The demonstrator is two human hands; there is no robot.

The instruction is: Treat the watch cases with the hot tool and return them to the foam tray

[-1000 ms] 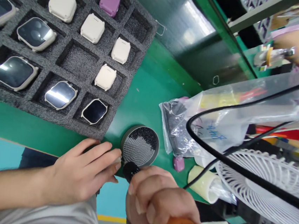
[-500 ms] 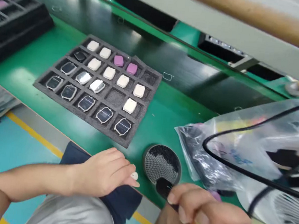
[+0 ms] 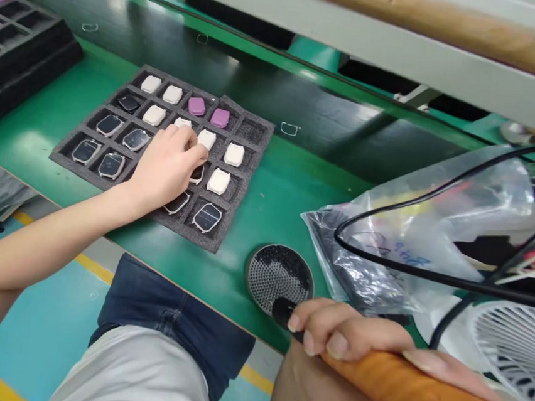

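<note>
My left hand [image 3: 167,162] reaches over the dark foam tray [image 3: 163,227], fingers bent down and together; what its fingertips grip, if anything, is hidden. Just below its thumb side, a dark-screened smartwatch [image 3: 197,175] shows in a cell. White watch pieces [image 3: 206,140] lie close to the fingers, and purple ones [image 3: 219,118] sit farther back. My right hand [image 3: 330,339] is wrapped around an orange-handled electric screwdriver [image 3: 387,382]. The tool's black front end is over the near edge of a round dish [image 3: 283,279] of small screws; its tip cannot be made out.
A clear plastic bag [image 3: 409,246] lies to the right with a black cable [image 3: 385,259] looping across it. Beside it is a white slatted fan [image 3: 513,350]. Stacked foam trays [image 3: 36,52] stand at the left. A dark belt [image 3: 166,71] runs behind the tray.
My left hand has moved from the table edge, where it pinched something pale, up onto the tray. A cell that was empty now shows a smartwatch. My right hand still grips the screwdriver at the dish.
</note>
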